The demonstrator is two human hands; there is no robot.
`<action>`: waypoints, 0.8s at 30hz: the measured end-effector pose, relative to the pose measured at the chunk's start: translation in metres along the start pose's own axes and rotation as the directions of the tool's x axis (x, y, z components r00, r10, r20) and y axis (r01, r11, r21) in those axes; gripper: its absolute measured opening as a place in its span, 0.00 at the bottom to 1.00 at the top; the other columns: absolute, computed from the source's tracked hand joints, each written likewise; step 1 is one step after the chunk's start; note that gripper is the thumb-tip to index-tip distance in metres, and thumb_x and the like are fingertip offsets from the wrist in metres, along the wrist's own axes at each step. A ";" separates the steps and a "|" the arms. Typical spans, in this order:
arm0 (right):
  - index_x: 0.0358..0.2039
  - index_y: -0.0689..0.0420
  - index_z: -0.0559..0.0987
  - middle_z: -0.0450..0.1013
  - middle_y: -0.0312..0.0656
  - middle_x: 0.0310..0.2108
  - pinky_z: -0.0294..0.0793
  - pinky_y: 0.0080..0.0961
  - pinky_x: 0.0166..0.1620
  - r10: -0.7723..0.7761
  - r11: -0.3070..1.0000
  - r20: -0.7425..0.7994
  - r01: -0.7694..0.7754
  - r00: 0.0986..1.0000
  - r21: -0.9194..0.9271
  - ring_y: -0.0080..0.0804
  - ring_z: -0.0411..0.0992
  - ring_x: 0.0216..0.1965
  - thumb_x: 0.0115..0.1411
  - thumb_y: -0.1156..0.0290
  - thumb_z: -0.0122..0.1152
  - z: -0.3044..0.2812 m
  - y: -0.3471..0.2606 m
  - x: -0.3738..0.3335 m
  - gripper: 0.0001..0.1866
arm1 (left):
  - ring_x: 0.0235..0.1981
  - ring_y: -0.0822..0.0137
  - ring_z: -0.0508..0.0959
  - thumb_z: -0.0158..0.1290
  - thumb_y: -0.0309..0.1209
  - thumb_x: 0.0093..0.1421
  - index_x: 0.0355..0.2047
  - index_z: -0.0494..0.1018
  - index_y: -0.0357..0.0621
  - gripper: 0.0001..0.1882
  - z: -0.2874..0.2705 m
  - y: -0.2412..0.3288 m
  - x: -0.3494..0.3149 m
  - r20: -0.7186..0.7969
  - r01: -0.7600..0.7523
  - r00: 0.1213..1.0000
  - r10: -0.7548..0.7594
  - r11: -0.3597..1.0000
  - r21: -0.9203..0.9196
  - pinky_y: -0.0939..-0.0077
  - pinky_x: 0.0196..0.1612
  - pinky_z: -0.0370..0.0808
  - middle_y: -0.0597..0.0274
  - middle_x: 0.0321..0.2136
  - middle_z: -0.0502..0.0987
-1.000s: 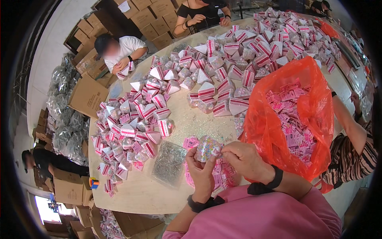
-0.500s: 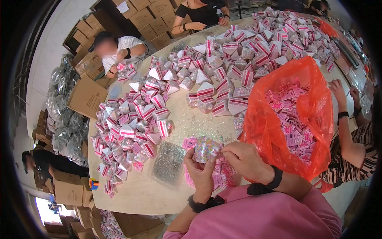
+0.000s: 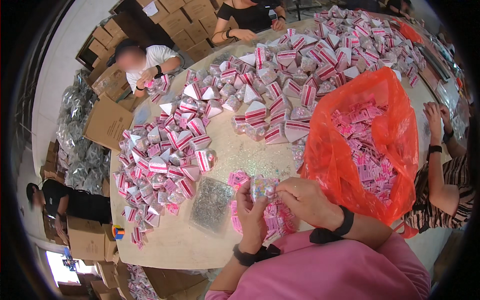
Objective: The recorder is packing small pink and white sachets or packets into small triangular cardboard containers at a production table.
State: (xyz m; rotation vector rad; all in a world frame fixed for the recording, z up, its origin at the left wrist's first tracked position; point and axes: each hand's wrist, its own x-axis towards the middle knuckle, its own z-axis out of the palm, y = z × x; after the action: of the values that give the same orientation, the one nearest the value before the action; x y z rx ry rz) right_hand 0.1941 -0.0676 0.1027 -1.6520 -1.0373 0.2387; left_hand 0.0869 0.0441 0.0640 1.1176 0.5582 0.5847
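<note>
My left hand (image 3: 251,217) grips a small wedge-shaped piece, like a toy cake slice (image 3: 261,188), its visible side covered in multicoloured sprinkles. At its right edge my right hand (image 3: 309,201) is closed in a pinch; what lies between those fingertips is too small to make out. Beneath and around the piece, pink printed tags (image 3: 280,222) are heaped on the table. A clear shallow box (image 3: 212,205) of thin metal pins or fasteners stands just left of my left hand. To the right, a red plastic bag (image 3: 320,175) gapes around many more pink tags (image 3: 372,162).
Pink-and-white cake slices (image 3: 165,165) lie piled at left, with a larger pile (image 3: 300,75) across the back. Glitter dusts the pale tabletop (image 3: 240,155). Co-workers (image 3: 147,65) sit round the table, one in stripes (image 3: 442,190) at right. Cardboard boxes (image 3: 107,120) stand beyond the left edge.
The cake slice has turned slightly and shifted a little right in my left hand. My right hand stays pinched at its edge. At the right, the co-worker's hands have come together.
</note>
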 end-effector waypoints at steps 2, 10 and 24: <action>0.31 0.63 0.76 0.74 0.45 0.26 0.71 0.25 0.30 -0.030 0.999 -0.006 0.030 1.000 -0.024 0.34 0.74 0.27 0.54 0.79 0.54 0.001 0.006 -0.002 0.05 | 0.46 0.65 0.72 0.49 0.27 0.56 0.55 0.57 0.39 0.26 -0.002 -0.002 0.001 0.023 0.061 0.998 -0.059 0.995 -0.077 0.67 0.46 0.73 0.55 0.45 0.69; 0.31 0.63 0.76 0.72 0.47 0.26 0.70 0.30 0.32 0.141 0.979 -0.061 -0.130 0.988 0.158 0.40 0.72 0.28 0.55 0.76 0.54 -0.004 0.003 0.001 0.05 | 0.46 0.65 0.73 0.50 0.28 0.55 0.51 0.62 0.43 0.22 0.009 0.007 0.000 0.099 0.175 0.983 -0.154 0.951 -0.254 0.60 0.52 0.70 0.59 0.43 0.72; 0.32 0.62 0.76 0.73 0.47 0.26 0.71 0.30 0.31 -0.041 0.998 -0.041 0.043 0.998 0.036 0.41 0.73 0.28 0.54 0.76 0.55 -0.006 0.010 0.008 0.05 | 0.44 0.69 0.73 0.47 0.38 0.62 0.46 0.68 0.42 0.16 -0.006 -0.008 0.007 0.233 0.315 0.935 -0.268 0.928 -0.197 0.68 0.48 0.71 0.62 0.42 0.73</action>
State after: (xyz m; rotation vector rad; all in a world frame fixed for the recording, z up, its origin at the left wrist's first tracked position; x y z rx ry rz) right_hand 0.2078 -0.0661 0.0994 -1.5937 -1.0307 0.1955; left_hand 0.0891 0.0503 0.0532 0.8396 0.4554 0.2623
